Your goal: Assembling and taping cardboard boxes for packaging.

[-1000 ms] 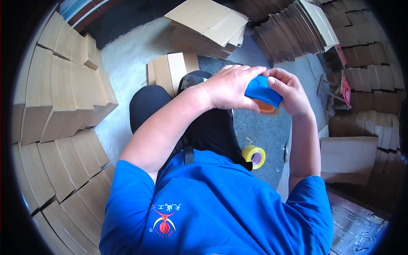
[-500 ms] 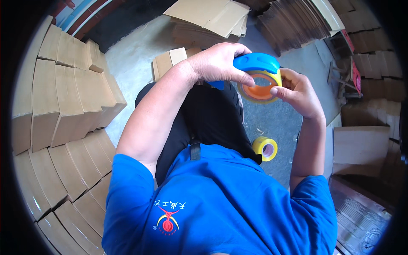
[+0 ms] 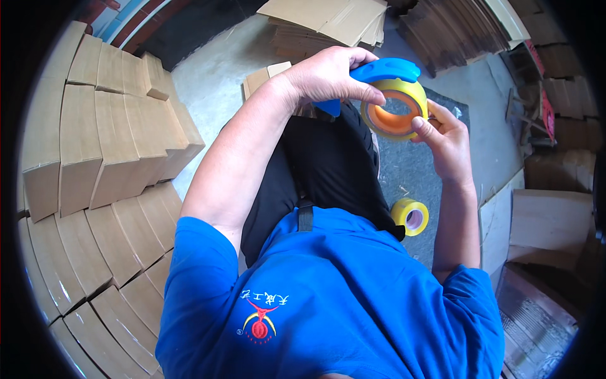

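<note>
Out in front of my lap, my left hand point(image 3: 325, 79) grips a blue plastic tape dispenser point(image 3: 388, 69), thumb below and fingers over the far side. A roll of yellow tape point(image 3: 413, 88) with an orange inner ring sits against the dispenser's underside. My right hand point(image 3: 447, 139) pinches the roll's right edge between thumb and fingers. The left thumb tip reaches the near-left rim of the roll. Part of the dispenser's blue body shows below my left wrist; the rest is hidden behind the hand. On the floor by my right leg stands a second yellow tape roll point(image 3: 410, 216).
Stacked cardboard boxes point(image 3: 113, 139) line the left side. Flat cardboard sheets point(image 3: 325, 22) are piled ahead, with more folded cardboard point(image 3: 451, 35) at the far right. A small box point(image 3: 255, 82) lies beyond my left forearm. Cardboard panels point(image 3: 543, 218) lean on the right.
The whole view has shifted slightly. The tape roll has turned a little and more of its yellow outer face shows under the blue dispenser. Both hands keep their hold.
</note>
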Tool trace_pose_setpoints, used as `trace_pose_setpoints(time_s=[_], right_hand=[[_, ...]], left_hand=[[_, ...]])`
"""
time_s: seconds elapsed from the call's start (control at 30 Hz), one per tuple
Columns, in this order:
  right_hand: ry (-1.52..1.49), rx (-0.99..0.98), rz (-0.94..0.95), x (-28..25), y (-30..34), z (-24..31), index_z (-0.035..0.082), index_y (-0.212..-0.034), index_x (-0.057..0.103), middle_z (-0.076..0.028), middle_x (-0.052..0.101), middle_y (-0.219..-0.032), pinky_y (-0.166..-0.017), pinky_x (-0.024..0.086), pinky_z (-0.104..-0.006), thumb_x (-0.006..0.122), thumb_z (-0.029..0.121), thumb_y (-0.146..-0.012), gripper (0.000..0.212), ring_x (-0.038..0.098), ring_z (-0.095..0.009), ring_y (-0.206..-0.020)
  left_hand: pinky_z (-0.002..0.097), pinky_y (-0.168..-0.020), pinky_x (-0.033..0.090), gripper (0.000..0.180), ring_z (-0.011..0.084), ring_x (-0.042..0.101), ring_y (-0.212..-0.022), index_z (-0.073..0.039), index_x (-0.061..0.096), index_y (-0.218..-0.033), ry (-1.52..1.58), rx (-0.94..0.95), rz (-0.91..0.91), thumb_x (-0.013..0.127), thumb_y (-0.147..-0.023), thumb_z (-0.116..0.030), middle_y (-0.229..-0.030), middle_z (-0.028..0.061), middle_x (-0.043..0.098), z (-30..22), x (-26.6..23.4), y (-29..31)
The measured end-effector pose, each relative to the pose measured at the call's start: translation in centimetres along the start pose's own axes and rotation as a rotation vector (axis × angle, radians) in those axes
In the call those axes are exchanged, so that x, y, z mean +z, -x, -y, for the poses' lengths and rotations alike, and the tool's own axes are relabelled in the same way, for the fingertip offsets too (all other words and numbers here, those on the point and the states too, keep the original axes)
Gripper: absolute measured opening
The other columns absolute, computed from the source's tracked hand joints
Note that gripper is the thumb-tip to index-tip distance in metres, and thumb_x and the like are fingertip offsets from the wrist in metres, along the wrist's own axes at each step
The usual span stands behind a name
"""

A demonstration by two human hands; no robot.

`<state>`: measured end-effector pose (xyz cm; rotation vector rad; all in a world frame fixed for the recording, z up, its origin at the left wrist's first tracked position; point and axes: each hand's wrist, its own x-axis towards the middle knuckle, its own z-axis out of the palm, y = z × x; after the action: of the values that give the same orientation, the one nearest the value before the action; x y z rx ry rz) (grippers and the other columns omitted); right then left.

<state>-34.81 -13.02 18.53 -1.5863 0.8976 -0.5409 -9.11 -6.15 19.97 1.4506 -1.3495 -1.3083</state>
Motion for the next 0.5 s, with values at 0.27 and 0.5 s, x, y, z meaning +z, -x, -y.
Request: trace_pose_setpoints(time_s=[0.27,0.5], right_hand=[[-0.327,-0.063,-0.034,2.3,0.3,-2.0,-0.002,-0.135,0.053,-0.011,0.066,-0.116,-0.082,0.055,-0.0297,0.075,0.014,-0.087,0.055,0.065,-0.017,-0.102],[-0.512,-0.095,-0.089,5.8,0.1,-4.4,0.005,-0.141,0.041,-0.012,0.058,-0.127,-0.093,0.054,-0.0361,0.071,0.006,-0.089,0.061,0.060,-0.022,-0.115]], left_hand=[[0.0295,-0.088,0.053,0.075,0.0176,0.062,-0.105,-0.004,0.051,-0.136,0.073,0.053,-0.025,0.088,-0.073,-0.025,-0.116,0.0088,0.064,0.5,0.0,-0.1],[0.0318,-0.096,0.050,0.070,0.0186,0.063,-0.104,-0.004,0.059,-0.127,0.022,0.132,-0.059,0.090,-0.069,-0.028,-0.112,0.0082,0.066,1.7,-0.6,0.4]])
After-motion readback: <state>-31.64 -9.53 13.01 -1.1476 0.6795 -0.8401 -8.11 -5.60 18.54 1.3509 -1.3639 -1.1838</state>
